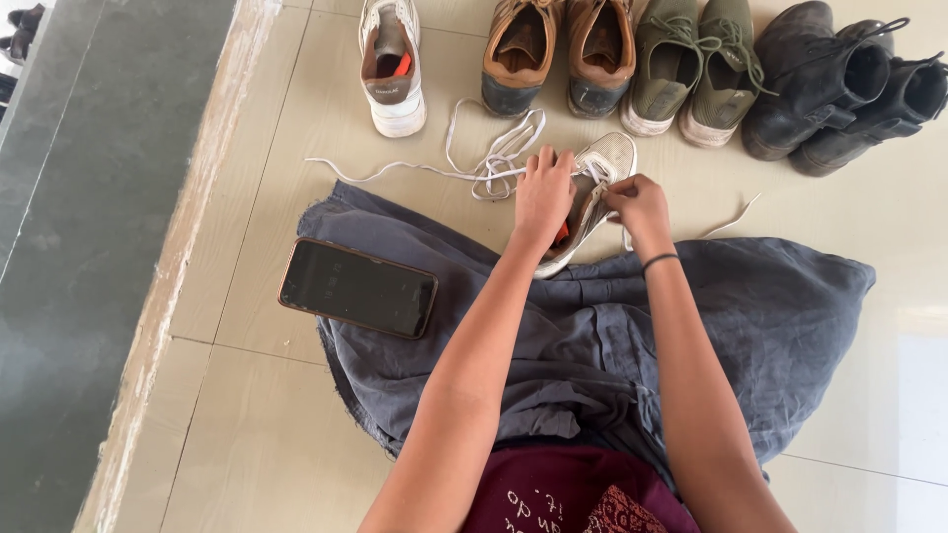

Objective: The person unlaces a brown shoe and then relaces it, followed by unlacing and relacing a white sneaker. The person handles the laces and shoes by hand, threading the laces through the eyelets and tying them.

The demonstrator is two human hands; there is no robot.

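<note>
A white sneaker (pixel 607 163) lies on its side on the tiled floor, just beyond my grey skirt (pixel 770 306). My left hand (pixel 543 192) grips its upper edge near the opening. My right hand (pixel 640 205) pinches the white lace at the eyelets. A long loose white shoelace (pixel 474 163) trails in loops to the left of the shoe. Its matching white sneaker (pixel 392 74) stands upright farther away at the left.
A row of shoes lines the far side: brown pair (pixel 563 54), olive green pair (pixel 696 69), black boots (pixel 849 84). A dark phone (pixel 357 287) rests on the skirt's left edge. A grey raised step (pixel 89 227) runs along the left.
</note>
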